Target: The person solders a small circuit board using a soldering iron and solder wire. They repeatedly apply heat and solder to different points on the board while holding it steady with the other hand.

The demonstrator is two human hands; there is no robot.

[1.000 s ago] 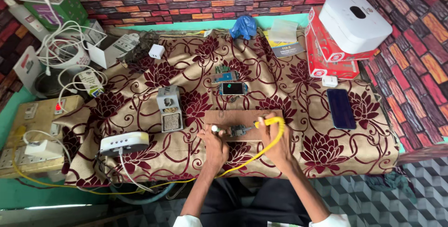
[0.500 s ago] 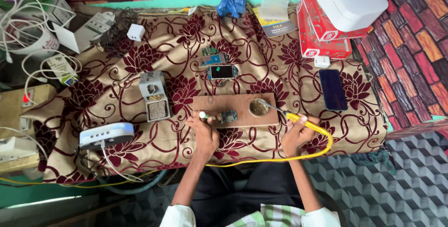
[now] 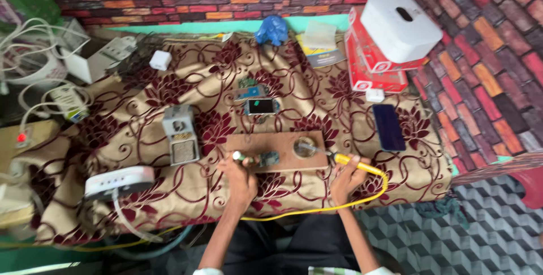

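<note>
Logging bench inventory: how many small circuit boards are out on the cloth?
3 that I can make out: one on the wooden board by the left hand, circuit board; two mid-cloth, a green board and a blue board. Others may be hidden in the clutter.

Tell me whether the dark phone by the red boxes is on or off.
Apparently off: the dark rectangular phone lies flat on the floral cloth, its face uniformly dark.

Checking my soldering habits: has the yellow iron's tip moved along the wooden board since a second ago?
Yes. The soldering iron swung right, from above the small circuit board toward the round tin.
</note>
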